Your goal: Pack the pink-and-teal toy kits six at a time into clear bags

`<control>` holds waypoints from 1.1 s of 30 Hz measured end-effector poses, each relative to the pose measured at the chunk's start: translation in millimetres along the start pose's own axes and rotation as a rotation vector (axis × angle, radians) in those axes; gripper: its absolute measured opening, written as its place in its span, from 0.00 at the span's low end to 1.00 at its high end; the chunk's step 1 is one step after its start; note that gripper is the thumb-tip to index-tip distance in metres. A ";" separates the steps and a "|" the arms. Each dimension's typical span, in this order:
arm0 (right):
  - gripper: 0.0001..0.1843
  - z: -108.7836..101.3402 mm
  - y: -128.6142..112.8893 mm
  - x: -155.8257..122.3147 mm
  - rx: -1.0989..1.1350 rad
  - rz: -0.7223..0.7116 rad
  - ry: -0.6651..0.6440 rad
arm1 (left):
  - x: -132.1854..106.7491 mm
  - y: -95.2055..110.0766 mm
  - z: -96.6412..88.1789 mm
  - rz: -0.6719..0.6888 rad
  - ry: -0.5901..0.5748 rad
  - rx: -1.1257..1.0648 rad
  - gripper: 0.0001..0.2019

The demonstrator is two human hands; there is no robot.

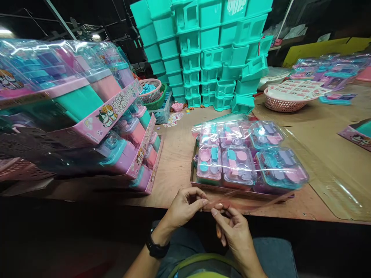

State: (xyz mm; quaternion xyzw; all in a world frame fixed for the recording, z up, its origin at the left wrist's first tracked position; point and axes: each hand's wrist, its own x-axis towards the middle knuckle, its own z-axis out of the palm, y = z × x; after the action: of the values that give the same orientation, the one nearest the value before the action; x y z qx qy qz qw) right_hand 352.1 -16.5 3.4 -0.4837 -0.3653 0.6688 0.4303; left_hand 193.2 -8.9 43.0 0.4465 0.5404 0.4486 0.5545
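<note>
My left hand (188, 204) is at the table's front edge, thumb and forefinger pinched together at the end of a thin see-through plastic strip (246, 205). Close beside it, my right hand (232, 227) has its fingers curled in a pinch on the same strip, which trails off to the right. Just beyond both hands sits a shallow cardboard tray (223, 187) with several clear-lidded plastic boxes (239, 166) in it. Small pink, teal and purple pieces show through their lids.
On the left, wrapped trays of boxes (116, 112) are stacked high. Teal bins (199, 50) form a tall stack at the back. A pink basket (284, 103) bears printed sheets (298, 89). Clear plastic sheeting (333, 177) lies to the right; more lidded boxes (327, 71) stand behind.
</note>
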 end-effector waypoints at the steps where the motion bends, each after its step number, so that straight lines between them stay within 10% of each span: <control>1: 0.30 -0.7 1.2 -1.9 0.023 -0.027 -0.006 | -0.6 1.9 -0.1 -0.010 -0.015 0.008 0.23; 11: 0.37 -18.1 7.7 8.8 -0.048 -0.057 -0.255 | -4.1 6.8 -3.2 -0.010 -0.093 0.093 0.24; 19: 0.14 -4.5 -2.4 15.2 -0.079 -0.335 -0.137 | -3.6 6.9 -2.2 -0.023 -0.101 0.113 0.24; 33: 0.07 -1.5 -5.3 13.7 -0.249 -0.565 -0.160 | -4.3 6.4 -3.9 0.054 -0.109 0.199 0.17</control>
State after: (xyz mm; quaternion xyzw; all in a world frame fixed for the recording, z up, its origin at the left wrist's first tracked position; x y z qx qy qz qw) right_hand 352.5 -1.8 3.2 -0.3578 -0.5971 0.5088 0.5065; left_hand 189.1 -11.8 50.1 0.5374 0.5390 0.3826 0.5238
